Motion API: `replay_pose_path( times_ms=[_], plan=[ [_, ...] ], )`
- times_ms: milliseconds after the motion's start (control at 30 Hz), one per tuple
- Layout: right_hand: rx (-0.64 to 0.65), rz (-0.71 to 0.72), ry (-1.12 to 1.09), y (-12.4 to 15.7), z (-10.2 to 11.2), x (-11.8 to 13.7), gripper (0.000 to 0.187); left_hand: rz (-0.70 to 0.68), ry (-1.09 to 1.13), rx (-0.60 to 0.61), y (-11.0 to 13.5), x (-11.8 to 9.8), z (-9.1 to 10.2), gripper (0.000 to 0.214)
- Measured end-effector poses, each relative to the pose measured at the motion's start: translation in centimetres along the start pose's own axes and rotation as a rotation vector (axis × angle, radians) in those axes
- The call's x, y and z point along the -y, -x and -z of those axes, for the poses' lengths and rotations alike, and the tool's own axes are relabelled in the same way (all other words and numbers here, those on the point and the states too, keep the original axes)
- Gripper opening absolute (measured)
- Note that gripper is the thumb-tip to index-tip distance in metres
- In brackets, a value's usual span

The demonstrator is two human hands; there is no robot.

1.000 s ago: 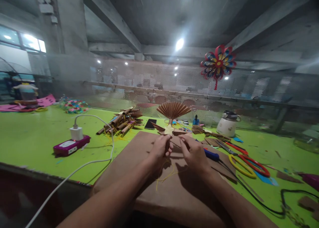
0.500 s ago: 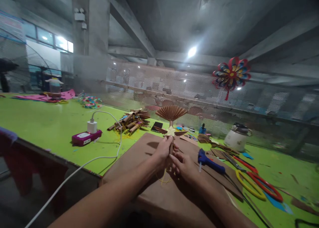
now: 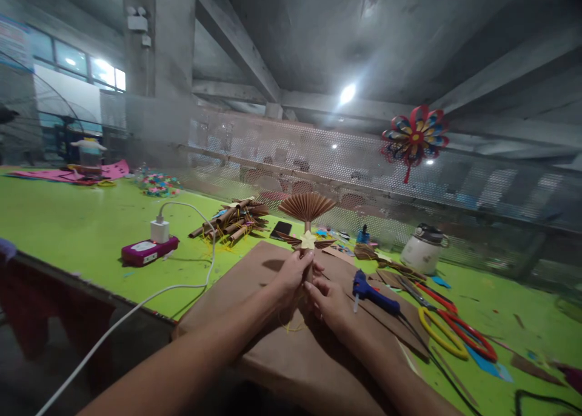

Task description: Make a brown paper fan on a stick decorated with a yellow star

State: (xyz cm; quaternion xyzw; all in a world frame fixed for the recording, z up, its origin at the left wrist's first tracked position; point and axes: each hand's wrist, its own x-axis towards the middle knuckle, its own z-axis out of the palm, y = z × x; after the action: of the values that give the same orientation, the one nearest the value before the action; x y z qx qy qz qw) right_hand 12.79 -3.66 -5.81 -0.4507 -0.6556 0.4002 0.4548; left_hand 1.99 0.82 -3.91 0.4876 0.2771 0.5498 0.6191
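Upright above a brown board (image 3: 254,282) stands a brown paper figure (image 3: 307,227): a rolled tube topped by a pleated fan, with folded side pieces and a pale yellow star. My left hand (image 3: 295,269) is closed round the tube just below the star. Lower down, my right hand (image 3: 324,295) has its thumb and fingers closed on the tube's bottom end. Thin yellow string (image 3: 291,326) hangs beneath the hands. To the right lies a blue glue gun (image 3: 376,295), apart from my right hand.
Scissors (image 3: 448,325) with red and yellow handles lie right, near a white kettle (image 3: 421,249). Behind left are a pile of similar paper tubes (image 3: 231,221) and a dark phone (image 3: 280,230). A white cable (image 3: 150,295) runs from the purple power strip (image 3: 150,250) across the table's edge.
The whole view has shifted slightly, so things sit a little further left. Both hands keep hold of the paper figure, with hardly any change in their grip.
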Motion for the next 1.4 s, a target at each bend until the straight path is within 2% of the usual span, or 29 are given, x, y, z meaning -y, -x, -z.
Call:
replay_pose_path(
  times_ms=[200, 400, 733, 833, 900, 1067, 1400],
  plan=[
    [-0.092, 0.136, 0.217, 0.3, 0.0, 0.0, 0.031, 0.014, 0.014, -0.023, 0.2, -0.2, -0.2, 0.025],
    [-0.096, 0.158, 0.334, 0.6, -0.2, 0.4, 0.030, 0.009, -0.001, -0.049, 1.5, -1.3, -1.0, 0.022],
    [-0.116, 0.136, 0.482, 0.9, -0.4, 0.6, 0.026, -0.023, -0.229, -0.132, 1.0, -0.2, -0.9, 0.023],
    [-0.100, 0.198, 0.455, 0.9, -0.4, 0.7, 0.022, -0.023, -0.246, -0.129, 1.3, -0.6, -1.2, 0.025],
    [-0.076, 0.221, 0.417, 0.9, -0.3, 0.7, 0.021, 0.000, -0.211, -0.084, 1.6, -1.0, -1.3, 0.027],
    [-0.019, 0.151, 0.322, 0.8, 0.1, 0.6, 0.025, 0.080, -0.094, 0.022, 2.2, -1.6, -1.5, 0.030],
    [0.085, 0.141, 0.243, 0.6, 0.6, 0.7, 0.026, 0.035, -0.243, 0.014, 1.9, -1.2, -1.0, 0.031]
  ],
)
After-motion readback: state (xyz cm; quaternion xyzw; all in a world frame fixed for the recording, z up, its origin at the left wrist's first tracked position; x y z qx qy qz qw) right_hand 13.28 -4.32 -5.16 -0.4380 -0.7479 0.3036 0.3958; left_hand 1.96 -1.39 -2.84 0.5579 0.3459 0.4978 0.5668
